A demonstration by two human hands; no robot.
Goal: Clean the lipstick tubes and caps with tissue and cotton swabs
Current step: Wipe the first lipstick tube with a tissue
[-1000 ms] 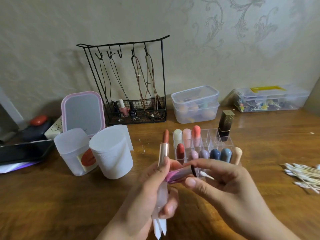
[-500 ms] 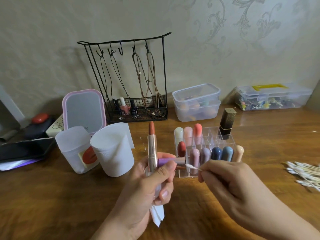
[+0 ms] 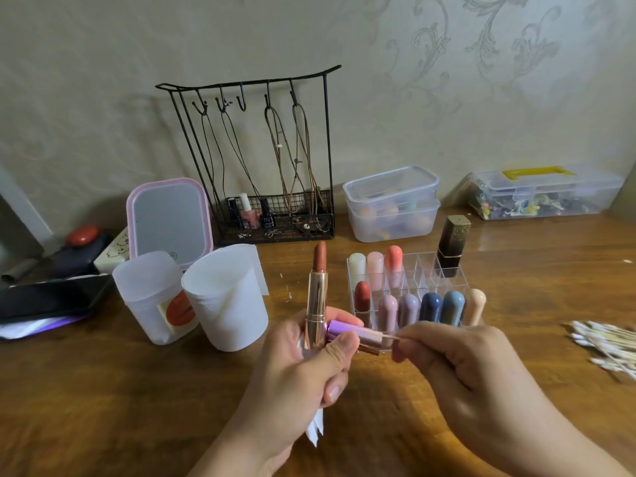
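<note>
Left hand (image 3: pixel 303 366) grips lipstick (image 3: pixel 317 297) and cap (image 3: pixel 351 335) (slippery, hold the metal); right hand (image 3: pixel 457 366) pinches swab (image 3: pixel 395 338).

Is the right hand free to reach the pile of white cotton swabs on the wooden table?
Probably yes. The pile of white cotton swabs lies to the right hand's own side with bare table between, but that hand pinches a swab now.
</note>
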